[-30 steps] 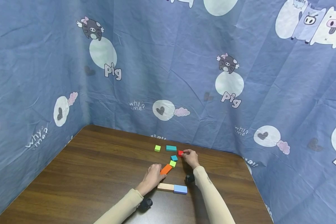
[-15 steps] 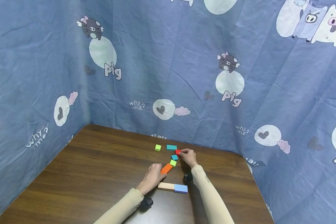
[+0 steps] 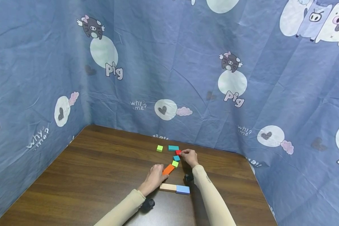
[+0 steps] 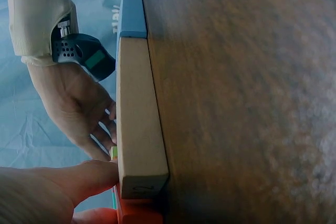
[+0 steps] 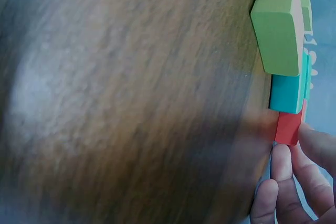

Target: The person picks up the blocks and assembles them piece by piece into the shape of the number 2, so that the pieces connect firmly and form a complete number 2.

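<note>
Pinching a small red block point(image 3: 178, 152) just beside a small teal block point(image 3: 176, 158), the right hand point(image 3: 190, 157) is low over the brown wood-grain table point(image 3: 101, 169); the left hand point(image 3: 154, 177) grips a long orange block point(image 3: 168, 169) near a pale wooden block point(image 3: 168, 187).

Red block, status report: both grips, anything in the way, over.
Right grip pinches red block. Left grip holds orange block. Small teal block close beside red block; no obstruction visible.
</note>
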`<state>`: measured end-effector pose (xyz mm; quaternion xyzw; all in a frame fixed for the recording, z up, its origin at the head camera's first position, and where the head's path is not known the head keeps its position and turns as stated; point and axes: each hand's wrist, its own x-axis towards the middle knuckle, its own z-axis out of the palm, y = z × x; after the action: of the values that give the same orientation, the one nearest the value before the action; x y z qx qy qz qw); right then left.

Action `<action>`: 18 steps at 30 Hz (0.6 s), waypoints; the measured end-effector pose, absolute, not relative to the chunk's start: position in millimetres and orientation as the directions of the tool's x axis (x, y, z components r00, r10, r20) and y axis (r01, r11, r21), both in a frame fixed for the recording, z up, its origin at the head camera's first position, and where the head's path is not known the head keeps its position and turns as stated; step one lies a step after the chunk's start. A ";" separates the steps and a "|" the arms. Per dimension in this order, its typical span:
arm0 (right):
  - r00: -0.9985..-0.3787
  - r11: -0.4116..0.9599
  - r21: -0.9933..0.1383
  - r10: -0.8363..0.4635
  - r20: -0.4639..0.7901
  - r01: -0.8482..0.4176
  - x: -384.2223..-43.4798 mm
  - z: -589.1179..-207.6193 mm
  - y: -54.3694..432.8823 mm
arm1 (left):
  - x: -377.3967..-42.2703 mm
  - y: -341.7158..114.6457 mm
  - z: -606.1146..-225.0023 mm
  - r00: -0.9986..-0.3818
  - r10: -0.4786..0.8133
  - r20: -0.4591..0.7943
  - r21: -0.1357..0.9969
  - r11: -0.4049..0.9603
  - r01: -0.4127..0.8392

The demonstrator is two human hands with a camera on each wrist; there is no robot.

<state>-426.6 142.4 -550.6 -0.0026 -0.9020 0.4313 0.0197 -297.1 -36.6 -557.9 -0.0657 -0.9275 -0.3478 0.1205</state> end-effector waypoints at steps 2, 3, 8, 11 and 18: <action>-1.000 0.619 -0.785 0.013 0.027 -0.013 -427.4 -551.1 141.1 | -296.7 -36.9 -558.4 -0.961 0.041 0.272 0.628 0.750 0.210; -1.000 0.614 -0.789 0.008 0.023 -0.014 -427.7 -551.2 140.4 | -296.6 -37.0 -558.8 -0.961 0.043 0.274 0.627 0.750 0.213; -1.000 0.619 -0.785 -0.017 0.026 -0.031 -428.9 -550.8 137.4 | -295.4 -36.7 -559.2 -0.962 0.042 0.268 0.630 0.748 0.208; -0.999 0.628 -0.778 -0.026 0.026 -0.037 -429.8 -550.2 135.3 | -294.4 -36.8 -557.8 -0.960 0.040 0.278 0.625 0.751 0.212; -0.999 0.645 -0.763 -0.041 0.018 -0.040 -433.8 -550.5 132.5 | -294.4 -37.6 -556.5 -0.956 0.038 0.290 0.630 0.745 0.220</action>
<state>-433.8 132.5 -550.5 0.0222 -0.9068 0.4209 -0.0006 -294.4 -37.6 -556.5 -0.0699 -0.9249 -0.3503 0.1301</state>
